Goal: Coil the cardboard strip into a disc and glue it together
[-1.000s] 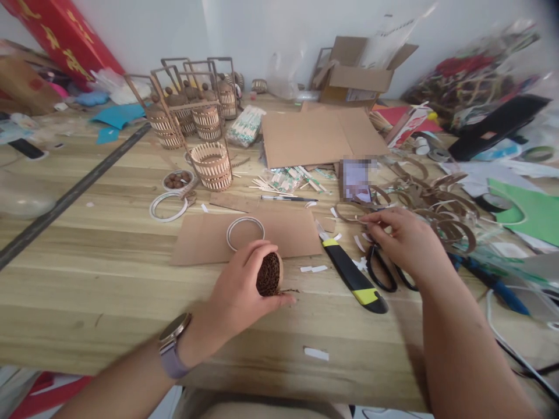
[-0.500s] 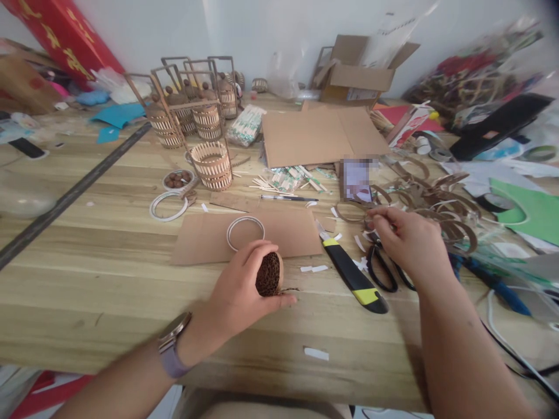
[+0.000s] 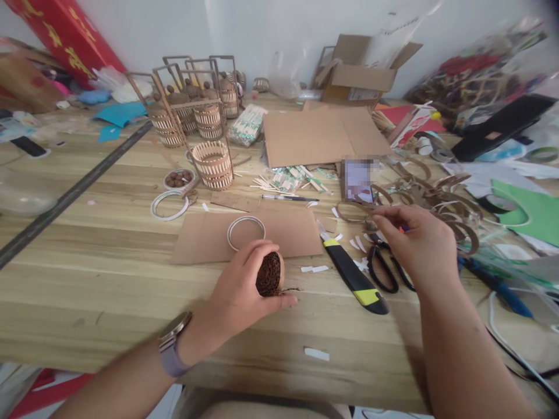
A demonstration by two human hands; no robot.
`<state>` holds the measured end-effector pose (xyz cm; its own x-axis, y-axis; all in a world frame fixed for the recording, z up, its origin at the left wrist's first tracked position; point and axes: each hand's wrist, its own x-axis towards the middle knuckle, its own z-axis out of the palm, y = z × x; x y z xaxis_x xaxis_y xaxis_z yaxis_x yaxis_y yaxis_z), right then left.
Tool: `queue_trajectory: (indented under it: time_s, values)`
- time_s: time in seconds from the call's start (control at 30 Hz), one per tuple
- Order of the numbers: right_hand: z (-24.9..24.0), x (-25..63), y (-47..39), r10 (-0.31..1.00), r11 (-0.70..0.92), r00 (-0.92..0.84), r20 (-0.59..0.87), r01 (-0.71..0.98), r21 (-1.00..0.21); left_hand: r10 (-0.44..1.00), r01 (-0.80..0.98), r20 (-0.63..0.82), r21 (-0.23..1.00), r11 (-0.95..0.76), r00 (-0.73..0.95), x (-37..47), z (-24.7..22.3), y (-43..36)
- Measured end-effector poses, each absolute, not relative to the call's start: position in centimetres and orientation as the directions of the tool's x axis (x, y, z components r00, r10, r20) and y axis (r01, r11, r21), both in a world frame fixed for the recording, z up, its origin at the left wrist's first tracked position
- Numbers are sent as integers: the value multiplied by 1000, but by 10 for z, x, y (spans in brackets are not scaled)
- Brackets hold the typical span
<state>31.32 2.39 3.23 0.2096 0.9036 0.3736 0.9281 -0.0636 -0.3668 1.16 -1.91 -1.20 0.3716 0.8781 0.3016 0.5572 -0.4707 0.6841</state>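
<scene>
Wrapped round a brown coiled cardboard roll (image 3: 268, 274), my left hand (image 3: 244, 282) rests near the table's front. Its thumb and fingers press on the roll's sides. My right hand (image 3: 417, 241) has thumb and forefinger pinched together by a thin brown ring (image 3: 351, 212); what lies between the fingertips is too small to make out. Black-handled scissors (image 3: 382, 269) lie just below that hand. A black and yellow utility knife (image 3: 354, 276) lies between the hands. Behind my left hand, a white ring (image 3: 246, 233) sits on a flat cardboard strip (image 3: 292, 233).
Small lantern-like baskets (image 3: 207, 119) with handles stand at the back left, behind an open slatted basket (image 3: 213, 166). A bowl of brown balls (image 3: 179, 178) is beside it. Cardboard sheets (image 3: 323, 137), brown strip rings (image 3: 454, 203) and a blue-handled tool (image 3: 498, 285) lie further off.
My right hand has shifted slightly to the right, and a small orange and blue item now shows beside its fingers. My left hand keeps its hold on the roll.
</scene>
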Motion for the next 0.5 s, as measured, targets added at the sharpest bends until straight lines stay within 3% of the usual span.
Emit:
queue_trajectory:
  time_s: [0.2,0.37,0.5]
  values:
    - [29,306,21,831,199,27,555,918,-344,881,552,298,693,-464,366,11,-11,-19]
    - [36,274,4,824,550,-304,477,630,-549,885,563,289,689,-457,364,12,-10,-19]
    - [41,245,-12,748,654,-506,430,449,-609,878,557,311,683,-473,365,13,-11,-18]
